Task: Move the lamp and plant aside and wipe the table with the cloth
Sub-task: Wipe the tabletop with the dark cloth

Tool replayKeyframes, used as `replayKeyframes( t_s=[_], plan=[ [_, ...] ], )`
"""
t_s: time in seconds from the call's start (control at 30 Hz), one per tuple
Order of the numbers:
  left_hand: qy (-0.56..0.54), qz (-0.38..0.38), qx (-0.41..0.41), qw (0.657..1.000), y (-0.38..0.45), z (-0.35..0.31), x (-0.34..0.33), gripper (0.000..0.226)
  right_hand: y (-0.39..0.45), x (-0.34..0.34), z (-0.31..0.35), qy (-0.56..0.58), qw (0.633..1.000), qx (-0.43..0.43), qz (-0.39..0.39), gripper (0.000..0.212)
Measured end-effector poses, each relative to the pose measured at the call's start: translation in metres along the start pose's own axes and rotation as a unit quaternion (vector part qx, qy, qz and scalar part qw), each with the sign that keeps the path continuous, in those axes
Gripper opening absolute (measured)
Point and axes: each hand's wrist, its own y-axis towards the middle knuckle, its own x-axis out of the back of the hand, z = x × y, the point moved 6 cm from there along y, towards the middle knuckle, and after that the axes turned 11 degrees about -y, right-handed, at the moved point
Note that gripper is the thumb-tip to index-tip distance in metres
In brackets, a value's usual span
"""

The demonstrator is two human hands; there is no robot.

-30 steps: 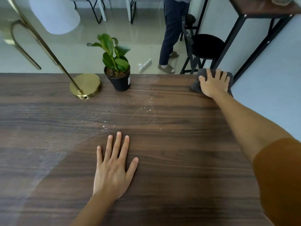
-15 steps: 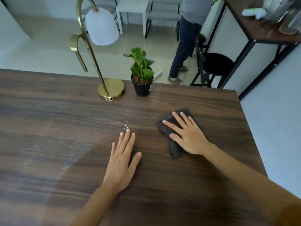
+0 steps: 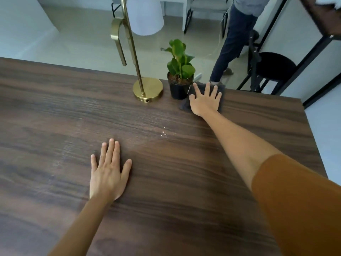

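Observation:
A dark wooden table (image 3: 55,108) fills the view. At its far edge stands a brass lamp (image 3: 147,88) with a white shade, and just right of it a small green plant in a black pot (image 3: 180,87). My right hand (image 3: 205,99) lies flat with spread fingers on a dark grey cloth (image 3: 220,102), pressing it on the table next to the pot. My left hand (image 3: 108,172) rests palm down on the bare wood nearer to me, holding nothing. A few pale specks (image 3: 165,133) lie on the wood between the hands.
Beyond the far edge a person (image 3: 234,43) in dark trousers stands on the pale floor. A black stool (image 3: 275,66) and a black-framed side table (image 3: 321,19) stand at the back right. The table's right edge runs close to my right arm.
My right hand slid the cloth from the far right corner to mid-table, then back out to the far edge beside the pot. The left hand stayed flat.

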Motion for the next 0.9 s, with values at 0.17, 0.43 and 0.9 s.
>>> replayKeyframes(
  t_s=[0.17, 0.43, 0.9],
  plan=[
    [0.002, 0.01, 0.003, 1.0, -0.002, -0.001, 0.001, 0.076, -0.046, -0.004, -0.004, -0.034, 0.991, 0.128, -0.011, 0.056],
    [0.007, 0.001, 0.004, 1.0, 0.0, 0.0, -0.001, 0.073, -0.048, -0.007, -0.095, -0.039, 0.997, 0.058, -0.019, 0.058],
    [0.007, 0.013, 0.001, 1.0, 0.0, 0.0, -0.001, 0.074, -0.226, -0.055, -0.159, -0.035, 0.987, 0.155, -0.037, 0.056]
  ],
)
